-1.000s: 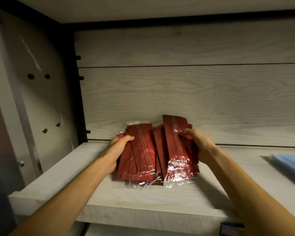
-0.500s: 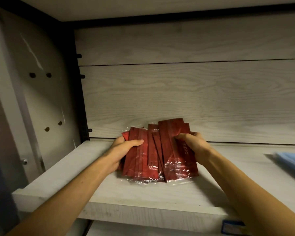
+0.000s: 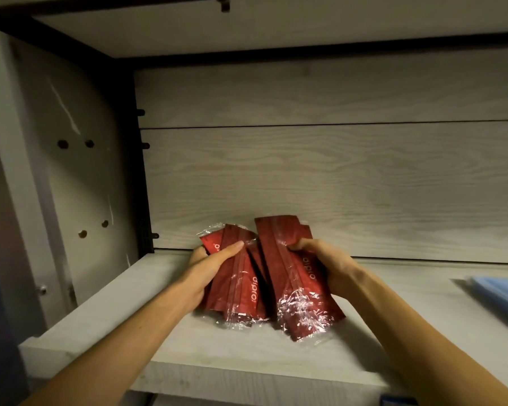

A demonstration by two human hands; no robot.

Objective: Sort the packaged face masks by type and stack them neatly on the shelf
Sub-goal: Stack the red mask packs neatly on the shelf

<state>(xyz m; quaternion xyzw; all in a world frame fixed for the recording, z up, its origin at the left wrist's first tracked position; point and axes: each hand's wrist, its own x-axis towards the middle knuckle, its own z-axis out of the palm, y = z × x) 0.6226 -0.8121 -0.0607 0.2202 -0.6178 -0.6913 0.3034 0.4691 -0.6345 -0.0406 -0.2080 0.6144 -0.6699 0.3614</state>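
**Red mask packets split into two bunches near the shelf's back edge**

Seen at far left: the cabinet side panel [image 3: 71, 183] with its peg holes, then the shelf board [image 3: 165, 332], pale wood grain, front-left corner bare.

Left hand [image 3: 206, 273] wrapped around the left bunch of red mask packets [image 3: 238, 276], thumb laid flat across the top face, fingers tucked behind and out of sight. Pinched, not merely rested, as far as could be judged. Lower ends of this bunch touching the board, upper ends tilted back toward the rear panel [image 3: 335, 177].

Compared with a second before: one loose fan then, pressed together between both hands; now parted into two handfuls with a dark gap down the middle, the right one pulled forward and lower. Probably squaring-up in progress, each handful being evened before restacking; pile not yet neat.

Right hand [image 3: 329, 268] closed on the right bunch of red packets [image 3: 296, 291], fingertips curled over its upper edge, clear wrap crinkled at the lower end near the board.

At the right edge, a blue mask stack [image 3: 502, 291], cut off by the frame; count impossible to tell. Print on the packets legible only as white lettering. Number of packets per bunch not countable. A dark blue item at the bottom edge, below the board, unidentifiable.
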